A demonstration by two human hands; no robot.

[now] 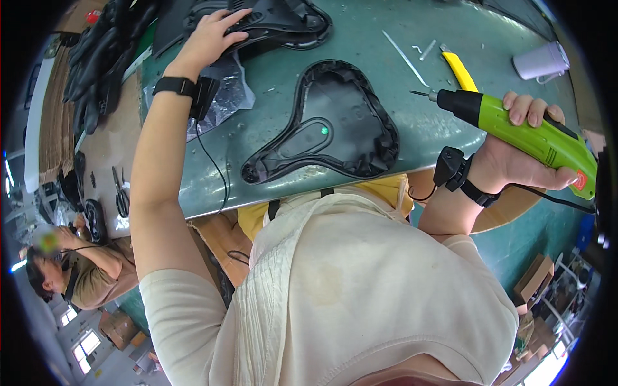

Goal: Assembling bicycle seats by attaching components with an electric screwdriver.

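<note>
My right hand (518, 138) is wrapped round a green and black electric screwdriver (528, 125), held up at the right with its thin bit pointing left. My left hand (212, 37) reaches to the far left of the table. Its fingers are spread over a black saddle-shaped part (283, 24), resting on it rather than gripping it. A second black bicycle saddle (351, 122) lies underside up in front of me, its cover folded in around the rim. A small green dot sits on its narrow inner panel. Neither hand touches this nearer saddle.
On the green table (212, 161) lie clear plastic film (235, 90), a yellow utility knife (458, 69) and white strips (405, 58). A lilac cup (541, 62) stands far right. Black covers (112, 58) and scissors (121, 193) are at left, near another person (96, 273).
</note>
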